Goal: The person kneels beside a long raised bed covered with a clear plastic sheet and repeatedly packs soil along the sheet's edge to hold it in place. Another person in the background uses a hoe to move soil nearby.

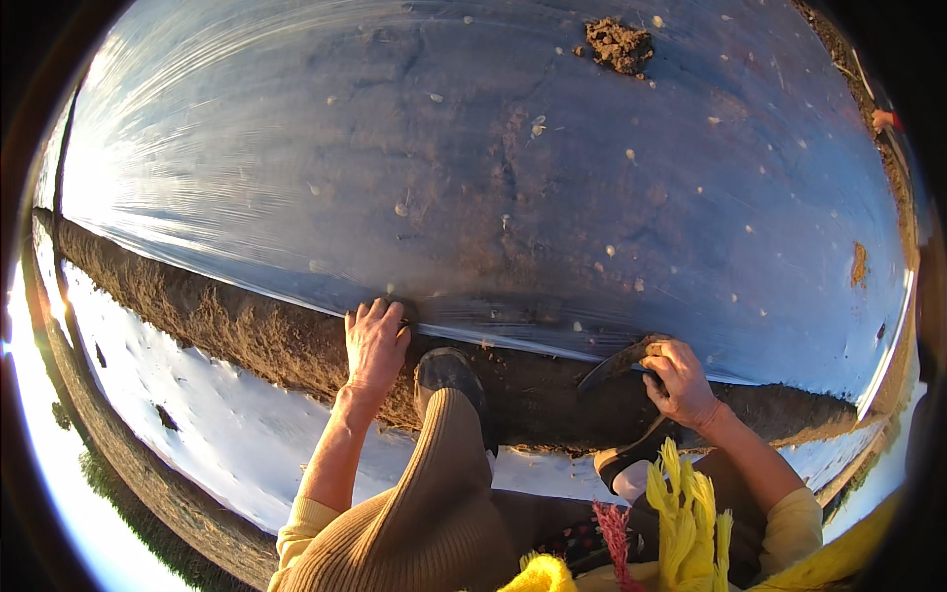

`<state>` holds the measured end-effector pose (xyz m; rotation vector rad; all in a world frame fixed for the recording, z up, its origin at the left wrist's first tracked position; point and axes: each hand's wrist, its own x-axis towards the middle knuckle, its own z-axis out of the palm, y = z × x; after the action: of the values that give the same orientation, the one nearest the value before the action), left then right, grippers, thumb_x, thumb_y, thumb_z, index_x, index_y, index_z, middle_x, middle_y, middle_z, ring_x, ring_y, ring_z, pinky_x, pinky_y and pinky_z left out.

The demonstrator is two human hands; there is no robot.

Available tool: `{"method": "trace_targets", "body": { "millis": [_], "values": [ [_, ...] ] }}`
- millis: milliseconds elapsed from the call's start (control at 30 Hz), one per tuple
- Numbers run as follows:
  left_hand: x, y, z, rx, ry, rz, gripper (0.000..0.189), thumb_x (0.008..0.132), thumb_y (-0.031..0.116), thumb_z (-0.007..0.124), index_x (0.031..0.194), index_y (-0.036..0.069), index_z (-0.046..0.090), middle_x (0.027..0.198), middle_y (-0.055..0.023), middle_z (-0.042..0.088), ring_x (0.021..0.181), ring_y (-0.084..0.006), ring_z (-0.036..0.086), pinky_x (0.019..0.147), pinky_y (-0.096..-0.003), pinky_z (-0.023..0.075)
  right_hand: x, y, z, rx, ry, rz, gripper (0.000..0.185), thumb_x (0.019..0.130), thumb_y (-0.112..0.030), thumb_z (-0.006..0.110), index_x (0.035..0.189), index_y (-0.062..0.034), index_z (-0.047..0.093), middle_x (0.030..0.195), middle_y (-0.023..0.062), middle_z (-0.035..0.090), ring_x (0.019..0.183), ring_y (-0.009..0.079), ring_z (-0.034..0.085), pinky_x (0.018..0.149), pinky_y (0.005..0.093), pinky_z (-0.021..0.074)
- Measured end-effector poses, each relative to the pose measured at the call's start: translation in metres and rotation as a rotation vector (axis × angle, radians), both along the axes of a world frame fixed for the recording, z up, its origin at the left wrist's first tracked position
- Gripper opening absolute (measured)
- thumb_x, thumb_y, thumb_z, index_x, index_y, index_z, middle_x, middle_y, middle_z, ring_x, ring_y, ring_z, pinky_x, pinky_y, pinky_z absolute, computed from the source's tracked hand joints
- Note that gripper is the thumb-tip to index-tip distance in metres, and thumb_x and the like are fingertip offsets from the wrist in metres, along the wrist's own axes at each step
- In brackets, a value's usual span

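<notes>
A wide sheet of clear plastic mulch film (459, 185) covers the soil bed before me. Its near edge runs along a dark soil furrow (533, 392). My left hand (373, 348) rests at this edge, fingertips bent down onto the film; whether they pinch it is hidden. Farther right along the edge, my right hand (681, 381) grips a sickle, its curved dark blade (614, 364) pointing left and lying over the film's border and the soil. One dark shoe (450, 377) stands in the furrow between my hands. The other shoe (618, 462) is below my right hand.
A clod of soil (620, 46) lies on the film at the far side. Another film-covered strip (214, 399) stretches behind the furrow at left. Another person's hand (882, 120) shows at the right rim. Yellow scarf fringe (684, 503) hangs below my right forearm.
</notes>
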<state>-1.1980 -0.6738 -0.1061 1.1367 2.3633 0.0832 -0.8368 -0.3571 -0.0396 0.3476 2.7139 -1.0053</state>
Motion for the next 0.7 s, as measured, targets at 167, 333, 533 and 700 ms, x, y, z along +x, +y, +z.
{"method": "trace_targets", "body": {
  "millis": [167,333,533,700],
  "values": [
    [-0.002,0.002,-0.001,0.016,-0.001,-0.001,0.032,0.077,0.013,0.077,0.104,0.006,0.062,0.105,-0.0133,0.062,0.103,-0.0375,0.057,0.089,-0.0528,0.0437,0.027,0.028,-0.019,0.144,-0.099,0.042,0.041,0.075,-0.001,0.072,0.114,-0.0051,0.061,0.125,0.019,0.059,0.119,0.0409,0.056,0.101,0.0486,0.0477],
    [-0.002,0.002,0.0,0.02,-0.04,0.037,0.03,0.077,0.01,0.074,0.103,0.004,0.061,0.103,-0.0142,0.062,0.101,-0.0389,0.057,0.088,-0.052,0.0432,0.051,0.029,-0.022,0.225,-0.273,0.287,0.06,0.07,-0.011,0.08,0.127,-0.0216,0.064,0.144,0.0175,0.05,0.135,0.0402,0.048,0.112,0.0499,0.0422],
    [-0.002,0.001,-0.005,0.032,-0.035,0.03,0.033,0.078,0.011,0.074,0.107,0.004,0.061,0.105,-0.0146,0.062,0.103,-0.0394,0.056,0.091,-0.0528,0.0432,0.065,0.044,-0.038,0.22,-0.203,0.345,0.058,0.069,-0.024,0.083,0.125,-0.0237,0.067,0.152,0.017,0.044,0.139,0.039,0.045,0.117,0.0536,0.0377],
    [-0.002,-0.002,-0.007,-0.035,-0.069,0.054,0.039,0.08,0.012,0.076,0.115,0.005,0.062,0.112,-0.0146,0.062,0.11,-0.0394,0.057,0.097,-0.0563,0.0429,0.064,0.039,-0.03,0.212,-0.189,0.345,0.05,0.076,-0.019,0.078,0.124,-0.0242,0.068,0.146,0.0198,0.046,0.136,0.0393,0.046,0.118,0.0545,0.0365]
  ]
}}
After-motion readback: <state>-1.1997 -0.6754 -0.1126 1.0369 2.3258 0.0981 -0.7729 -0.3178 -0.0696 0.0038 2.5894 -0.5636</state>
